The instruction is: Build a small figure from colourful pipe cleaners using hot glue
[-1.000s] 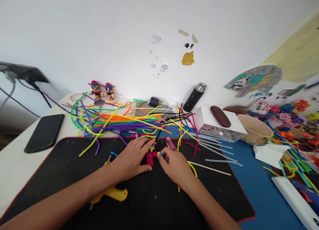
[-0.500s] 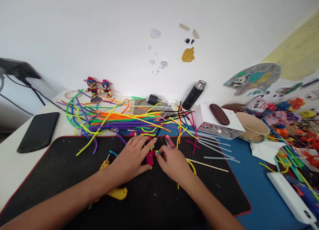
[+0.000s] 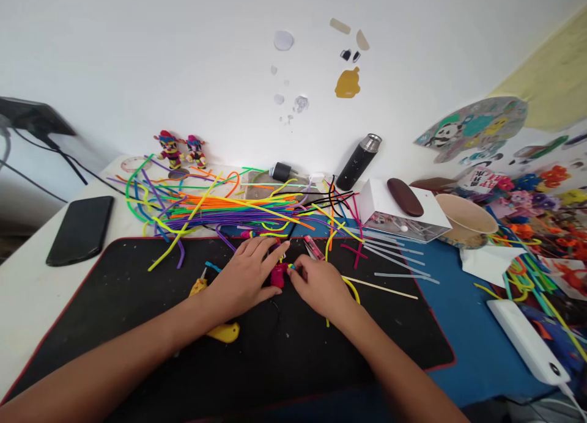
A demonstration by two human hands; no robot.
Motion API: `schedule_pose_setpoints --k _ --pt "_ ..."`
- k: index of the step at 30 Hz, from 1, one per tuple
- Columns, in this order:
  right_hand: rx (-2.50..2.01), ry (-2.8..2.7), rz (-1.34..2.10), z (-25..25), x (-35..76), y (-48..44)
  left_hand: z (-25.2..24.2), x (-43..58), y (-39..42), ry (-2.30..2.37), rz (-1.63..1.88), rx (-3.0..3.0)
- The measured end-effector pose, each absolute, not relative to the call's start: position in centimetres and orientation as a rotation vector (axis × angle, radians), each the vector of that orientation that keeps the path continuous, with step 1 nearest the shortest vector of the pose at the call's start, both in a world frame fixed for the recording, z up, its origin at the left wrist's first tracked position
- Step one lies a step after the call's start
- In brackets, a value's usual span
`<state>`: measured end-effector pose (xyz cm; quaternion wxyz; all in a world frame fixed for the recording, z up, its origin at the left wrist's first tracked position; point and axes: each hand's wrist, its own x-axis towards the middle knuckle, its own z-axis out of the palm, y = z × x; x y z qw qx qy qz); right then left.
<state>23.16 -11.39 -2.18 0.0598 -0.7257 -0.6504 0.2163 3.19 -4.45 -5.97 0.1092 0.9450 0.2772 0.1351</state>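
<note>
A small magenta pipe-cleaner figure (image 3: 277, 275) lies on the black mat (image 3: 137, 319) between my hands. My left hand (image 3: 245, 275) rests over its left side, thumb and fingers around it, partly hiding it. The fingertips of my right hand (image 3: 316, 283) pinch the figure's short arm, which has yellow and blue at its end. A yellow-handled glue gun (image 3: 224, 332) lies partly under my left forearm. Just behind my right hand is a pink-handled tool (image 3: 313, 248).
Bundled colored pipe cleaners (image 3: 238, 212) lie behind the mat. Further back stand two small figures (image 3: 169, 150), a black flask (image 3: 359, 162) and a white box (image 3: 398, 212). A phone (image 3: 80, 230) lies left; a bowl (image 3: 465, 221) and white power strip (image 3: 527, 340) sit right.
The view has tilted down slightly, so the table and items appear higher. Both hands keep nearly the same hold on the magenta figure.
</note>
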Motion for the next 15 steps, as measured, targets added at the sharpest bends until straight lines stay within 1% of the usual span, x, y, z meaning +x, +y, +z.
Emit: schedule_pose_setpoints --k 15 --pt "-2.140 -1.957 0.625 -2.61 23.37 -11.06 -5.57 3.26 -4.48 0.813 0.353 2.797"
